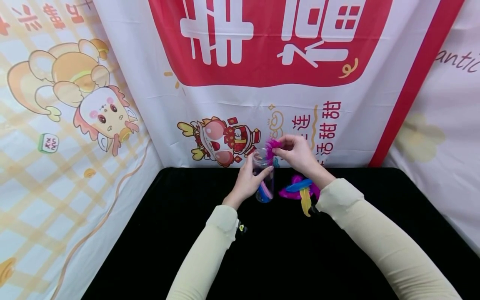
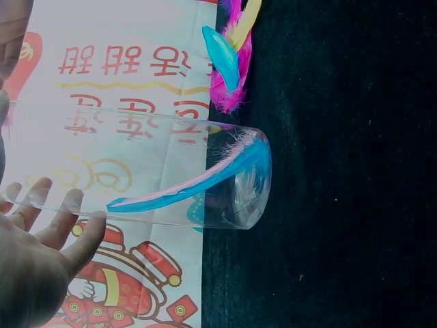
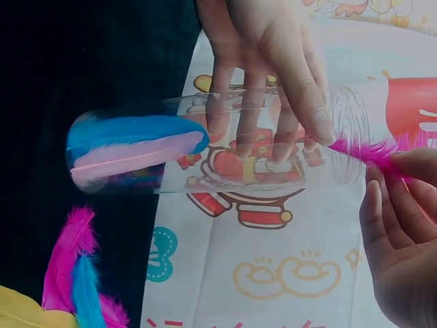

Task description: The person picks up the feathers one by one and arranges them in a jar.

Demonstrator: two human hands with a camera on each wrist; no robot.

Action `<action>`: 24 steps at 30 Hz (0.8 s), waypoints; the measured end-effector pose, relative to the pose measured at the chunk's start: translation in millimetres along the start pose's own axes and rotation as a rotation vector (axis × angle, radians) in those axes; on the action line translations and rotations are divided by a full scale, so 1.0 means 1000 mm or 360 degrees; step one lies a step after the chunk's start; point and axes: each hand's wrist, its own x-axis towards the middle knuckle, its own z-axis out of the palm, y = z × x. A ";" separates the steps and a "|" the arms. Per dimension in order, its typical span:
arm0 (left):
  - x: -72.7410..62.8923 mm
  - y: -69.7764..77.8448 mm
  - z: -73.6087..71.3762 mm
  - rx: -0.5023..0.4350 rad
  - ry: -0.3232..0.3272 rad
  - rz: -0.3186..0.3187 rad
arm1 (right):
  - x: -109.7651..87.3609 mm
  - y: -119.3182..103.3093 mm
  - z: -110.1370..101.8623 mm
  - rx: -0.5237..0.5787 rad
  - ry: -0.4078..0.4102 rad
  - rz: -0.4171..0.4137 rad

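My left hand [image 1: 247,179] grips a clear jar [image 3: 205,179] around its upper part, thumb on one side and fingers on the other. Inside, near the jar's bottom, lie a blue feather [image 3: 130,134] and a pale pink feather [image 3: 130,155]. At the mouth, my right hand [image 1: 296,152] pinches a magenta feather [image 1: 271,146] between thumb and fingers. The tip of that feather is inside the jar's neck, while its fluffy end stays outside, as the right wrist view shows.
On the black tabletop [image 1: 262,258], right of the jar, lies a loose pile with a yellow feather [image 1: 305,202], a blue feather [image 1: 298,185] and magenta feathers [image 1: 286,194]. Behind the table hangs a printed white and red cloth [image 1: 225,100].
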 end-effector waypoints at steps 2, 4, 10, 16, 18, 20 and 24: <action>0.000 0.000 0.000 -0.0003 -0.0001 -0.0006 | 0.000 0.001 0.001 -0.0028 -0.0005 0.0005; -0.001 -0.001 0.000 -0.0003 -0.0004 -0.0019 | 0.000 0.001 0.002 -0.0055 -0.0016 0.0011; -0.001 0.001 0.000 0.0004 -0.0011 -0.0051 | 0.002 0.003 0.004 -0.0111 -0.0059 0.0012; -0.001 0.002 0.000 0.0003 0.0002 -0.0035 | 0.005 0.004 0.005 -0.0140 -0.0079 0.0016; -0.001 0.002 0.000 0.0010 0.0006 -0.0029 | 0.006 0.003 0.005 -0.0143 -0.0092 0.0019; 0.000 0.002 0.000 0.0021 0.0008 -0.0020 | 0.006 0.002 0.005 -0.0144 -0.0102 0.0017; 0.000 0.001 0.000 0.0036 0.0007 -0.0020 | 0.006 0.001 0.005 -0.0144 -0.0114 0.0010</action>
